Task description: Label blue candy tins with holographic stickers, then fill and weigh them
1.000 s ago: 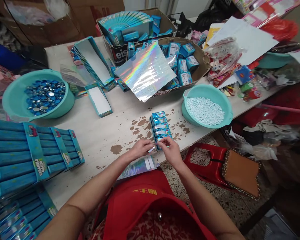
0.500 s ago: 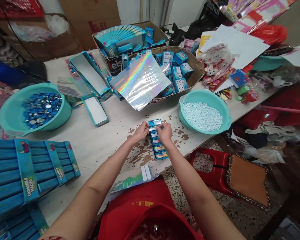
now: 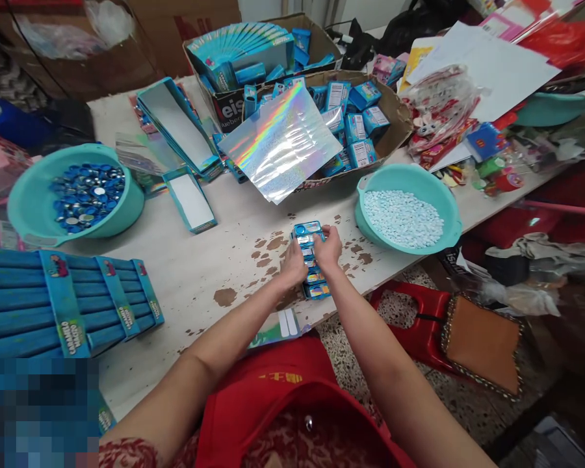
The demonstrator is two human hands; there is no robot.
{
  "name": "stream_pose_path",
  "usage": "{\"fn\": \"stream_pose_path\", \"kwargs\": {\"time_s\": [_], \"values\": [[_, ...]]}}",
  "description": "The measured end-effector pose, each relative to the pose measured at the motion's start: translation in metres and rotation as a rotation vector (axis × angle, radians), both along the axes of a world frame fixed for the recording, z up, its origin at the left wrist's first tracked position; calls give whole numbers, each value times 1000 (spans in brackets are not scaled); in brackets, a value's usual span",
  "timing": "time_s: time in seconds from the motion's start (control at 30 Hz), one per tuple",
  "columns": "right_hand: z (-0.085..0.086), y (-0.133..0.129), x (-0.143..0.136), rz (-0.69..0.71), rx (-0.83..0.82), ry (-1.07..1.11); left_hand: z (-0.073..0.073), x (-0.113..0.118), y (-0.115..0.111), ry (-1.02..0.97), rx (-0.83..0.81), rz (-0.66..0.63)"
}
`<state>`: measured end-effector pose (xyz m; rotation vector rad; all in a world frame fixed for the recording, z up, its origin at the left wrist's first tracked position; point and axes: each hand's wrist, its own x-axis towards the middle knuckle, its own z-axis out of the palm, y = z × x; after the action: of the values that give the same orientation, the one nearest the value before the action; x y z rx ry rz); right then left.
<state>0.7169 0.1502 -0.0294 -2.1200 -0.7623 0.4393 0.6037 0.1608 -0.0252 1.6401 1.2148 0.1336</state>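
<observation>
A row of small blue boxes with shiny ends (image 3: 316, 276) stands on the worn white table in front of me. My left hand (image 3: 294, 263) presses against the row's left side, its fingers closed along the boxes. On the opposite side my right hand (image 3: 328, 248) grips the upper part of the row, the thumb over the tops. Between them the row is held from both sides. Just below lies a sheet of holographic stickers (image 3: 277, 326) at the table's front edge.
A turquoise basin of white pieces (image 3: 363, 214) stands right, another with blue discs (image 3: 17, 208) left. Behind are a carton of blue boxes (image 3: 394, 130), silver holographic sheets (image 3: 283, 146) and an open blue tray (image 3: 191, 201). Stacked blue display boxes (image 3: 14, 292) fill the left; a red stool (image 3: 400, 299) stands right.
My left hand has moved down from the row's far end to its left side. My right hand has shifted to the row's right edge. The view has shifted slightly.
</observation>
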Motion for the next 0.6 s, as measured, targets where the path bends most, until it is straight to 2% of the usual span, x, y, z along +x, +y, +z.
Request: {"fn": "stream_pose_path", "kwargs": {"time_s": [0.1,0.2,0.27,0.33,0.4,0.47,0.53,0.6], "values": [[9,-4,1,-26,46,-6,9,-30,11,161,-27,-167],[27,-27,-15,12,162,-138,19,-90,12,155,-81,-219],[37,-54,-38,181,240,-229,20,-128,-5,120,-232,-352],[37,-84,-67,470,225,-199,17,-152,-32,139,-342,-445],[28,-113,-93,696,128,-152,11,-159,-59,195,-304,-395],[12,-137,-110,815,-15,-162,4,-156,-76,232,-223,-299],[-3,-153,-117,887,-123,-212,1,-151,-82,237,-187,-247],[-12,-164,-117,942,-162,-277,1,-148,-80,243,-167,-210]]}}
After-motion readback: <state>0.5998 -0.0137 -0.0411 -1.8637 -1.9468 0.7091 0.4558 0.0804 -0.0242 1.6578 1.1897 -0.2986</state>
